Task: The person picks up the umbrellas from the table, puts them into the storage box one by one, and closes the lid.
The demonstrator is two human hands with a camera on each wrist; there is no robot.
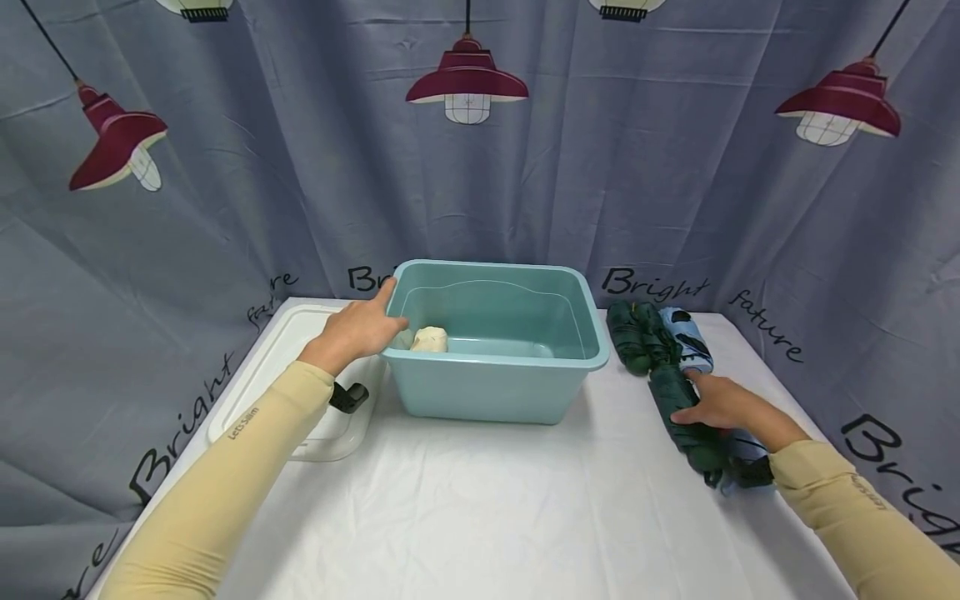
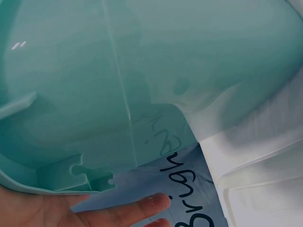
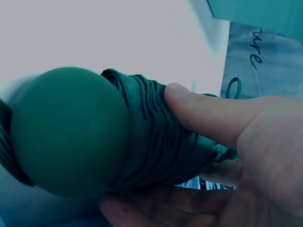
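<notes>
My left hand (image 1: 362, 327) rests at the left rim of a teal plastic tub (image 1: 480, 387), its fingers stretched out; in the left wrist view these fingers (image 2: 128, 210) lie outside the tub. At the right of the table, my right hand (image 1: 723, 408) grips a dark green pleated-fabric bundle (image 1: 678, 408), thumb on one side and fingers on the other. Up close, that bundle shows a smooth round green end (image 3: 71, 132). Another dark green bundle (image 1: 633, 333) and a blue patterned roll (image 1: 686, 337) lie just beyond. A cream-coloured lump (image 1: 431, 339) sits inside the tub's left end.
A white lid (image 1: 322, 429) lies flat left of the tub, partly under my left arm. White cloth (image 1: 480, 508) covers the table. Behind and at both sides hangs a grey-blue curtain (image 1: 322, 167) printed with lamps. More blue material (image 1: 746, 446) shows beneath my right wrist.
</notes>
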